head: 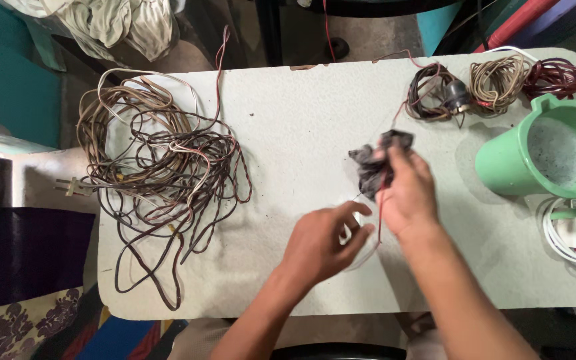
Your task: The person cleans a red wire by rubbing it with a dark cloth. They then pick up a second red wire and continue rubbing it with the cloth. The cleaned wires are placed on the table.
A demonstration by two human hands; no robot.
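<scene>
My right hand (407, 190) is closed around a crumpled dark grey cloth (376, 159) near the middle of the pale table (301, 113). A thin red wire (379, 220) runs through the cloth and down past the hand. My left hand (325, 240) sits just below and left of it, its fingertips pinching the thin wire near the table surface. The same red wire leads up and right to a small wound coil (435, 93) of dark wire.
A big loose tangle of brown, red and white wires (158, 173) covers the table's left side. Two more wound coils, tan (498, 83) and dark red (555, 77), lie at the back right. A green plastic jug (551, 157) stands at right, above a white cable (568, 243).
</scene>
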